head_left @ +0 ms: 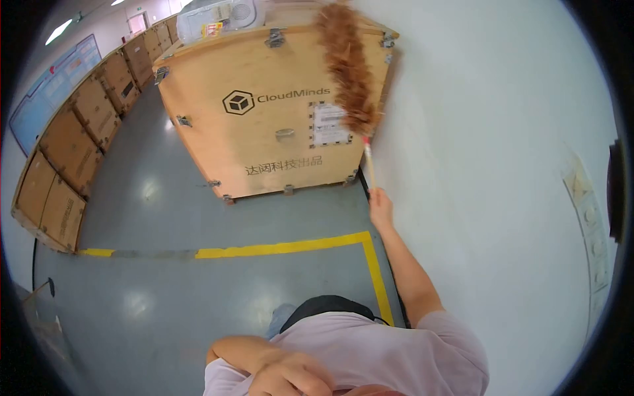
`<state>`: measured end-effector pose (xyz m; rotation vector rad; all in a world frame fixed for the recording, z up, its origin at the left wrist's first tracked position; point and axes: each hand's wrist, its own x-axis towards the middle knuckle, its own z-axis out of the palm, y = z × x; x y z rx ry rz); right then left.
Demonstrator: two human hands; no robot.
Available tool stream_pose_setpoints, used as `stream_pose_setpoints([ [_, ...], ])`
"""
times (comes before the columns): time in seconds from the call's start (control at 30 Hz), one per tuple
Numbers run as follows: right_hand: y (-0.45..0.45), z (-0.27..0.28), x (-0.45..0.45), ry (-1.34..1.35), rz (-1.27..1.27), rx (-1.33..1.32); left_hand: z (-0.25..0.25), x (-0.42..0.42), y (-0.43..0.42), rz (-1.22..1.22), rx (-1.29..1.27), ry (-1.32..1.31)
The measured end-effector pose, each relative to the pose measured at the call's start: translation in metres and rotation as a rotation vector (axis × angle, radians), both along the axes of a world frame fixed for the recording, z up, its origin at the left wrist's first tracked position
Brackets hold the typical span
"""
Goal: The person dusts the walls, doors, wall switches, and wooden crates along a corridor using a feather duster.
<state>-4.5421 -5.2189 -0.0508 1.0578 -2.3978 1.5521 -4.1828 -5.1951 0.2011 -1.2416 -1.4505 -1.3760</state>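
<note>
My right hand (380, 208) is closed round the thin wooden handle of a feather duster (348, 69). The duster points up and away, and its brown feathers lie in front of the right side of a large wooden crate (277, 132). Whether the feathers touch the crate I cannot tell. Black print and a white label sheet (329, 124) show on the crate front, with metal latches along its edges. Close to my chest, at the bottom of the view, my left hand (290, 376) has its fingers curled. Its fingertips are hidden, so anything in them cannot be seen.
A clear plastic box (218, 18) rests on top of the crate. Along the left runs a row of wooden crates (72, 148). A white wall (489, 165) stands close on my right. Yellow tape (284, 248) marks the grey floor (165, 290).
</note>
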Motion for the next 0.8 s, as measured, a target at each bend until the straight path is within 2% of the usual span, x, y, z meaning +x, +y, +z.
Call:
stream_pose_setpoints([
  [0.13, -0.097, 0.029, 0.025, -0.035, 0.112, 0.025, 0.002, 0.005, -0.036, 0.040, -0.068, -0.058],
  [0.23, -0.132, 0.033, 0.026, 0.074, 0.093, -0.020, 0.007, 0.010, -0.064, 0.052, -0.044, -0.030],
  [0.37, -0.139, 0.014, 0.010, 0.031, -0.052, 0.002, 0.006, 0.025, -0.113, 0.047, -0.050, -0.038],
  [0.57, -0.125, -0.002, -0.013, -0.060, -0.409, -0.034, 0.005, 0.039, -0.178, 0.002, -0.038, -0.072],
  [0.67, -0.130, 0.008, -0.019, -0.208, -0.441, -0.111, 0.005, 0.038, -0.198, -0.020, -0.025, -0.079],
  [0.77, -0.148, 0.022, -0.025, -0.242, -0.437, -0.150, 0.005, 0.033, -0.208, -0.028, -0.027, -0.092],
  [0.8, -0.155, 0.022, -0.028, -0.166, -0.414, -0.135, 0.006, 0.030, -0.211, -0.026, -0.032, -0.095],
])
